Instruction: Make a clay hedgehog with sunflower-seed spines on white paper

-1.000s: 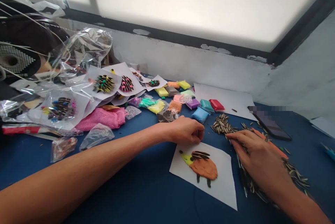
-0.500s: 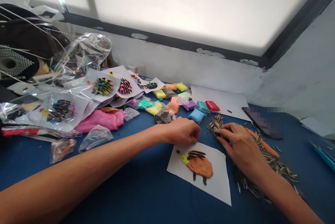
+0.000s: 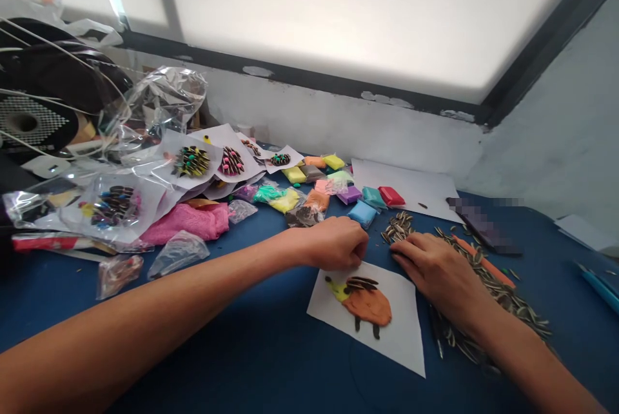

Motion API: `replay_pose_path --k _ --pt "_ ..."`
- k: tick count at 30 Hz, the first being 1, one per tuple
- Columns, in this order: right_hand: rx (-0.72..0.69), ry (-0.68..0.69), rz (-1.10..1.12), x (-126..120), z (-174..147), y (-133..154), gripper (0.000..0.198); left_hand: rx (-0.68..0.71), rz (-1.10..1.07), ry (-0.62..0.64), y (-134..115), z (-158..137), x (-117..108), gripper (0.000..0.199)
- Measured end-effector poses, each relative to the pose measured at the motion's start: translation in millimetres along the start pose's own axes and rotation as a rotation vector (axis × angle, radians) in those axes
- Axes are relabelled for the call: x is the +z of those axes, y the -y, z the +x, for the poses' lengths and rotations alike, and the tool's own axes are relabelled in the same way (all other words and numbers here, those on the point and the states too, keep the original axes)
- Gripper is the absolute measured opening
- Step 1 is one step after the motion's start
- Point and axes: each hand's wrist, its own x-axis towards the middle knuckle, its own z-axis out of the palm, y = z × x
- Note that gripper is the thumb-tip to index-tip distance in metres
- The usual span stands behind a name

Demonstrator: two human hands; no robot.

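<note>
On the blue table lies a white paper sheet [image 3: 401, 343] with a clay hedgehog [image 3: 370, 306] on it: orange body, yellow-green head, dark legs. Several sunflower seeds [image 3: 362, 283] stick out along its upper back. My left hand [image 3: 338, 243] is curled closed at the sheet's top edge; its fingertips and anything in them are hidden. To the right, my right hand [image 3: 435, 269] has thumb and fingers drawn together beside a small heap of sunflower seeds [image 3: 397, 227]. What they pinch, if anything, does not show. A larger seed pile [image 3: 517, 311] spreads behind that hand.
Colored clay packets [image 3: 362, 213] lie beyond my left hand. Finished seed-and-clay pictures [image 3: 193, 159], clear plastic and a pink cloth [image 3: 186, 224] crowd the left. A dark phone [image 3: 483, 227], an orange stick [image 3: 488, 262] and a blank sheet [image 3: 406, 185] are at the right and back.
My right hand has shifted slightly left and down, its thumb and fingers closing together beside the small seed heap. My left hand stays almost where it was.
</note>
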Motion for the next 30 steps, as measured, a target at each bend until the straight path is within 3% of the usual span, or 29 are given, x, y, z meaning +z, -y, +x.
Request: replay_pose_path --k 11,22,30 --pt "0.155 -0.007 0.100 -4 0 8 0.016 0.042 -0.033 -0.036 2 2 7 0.014" --pt "0.114 0.052 0.112 1 3 -3 0.017 0.057 0.016 -0.029 8 3 6 0.016" --pt "0.112 0.002 0.066 9 1 -8 0.018 0.023 0.029 -0.057 8 3 6 0.017"
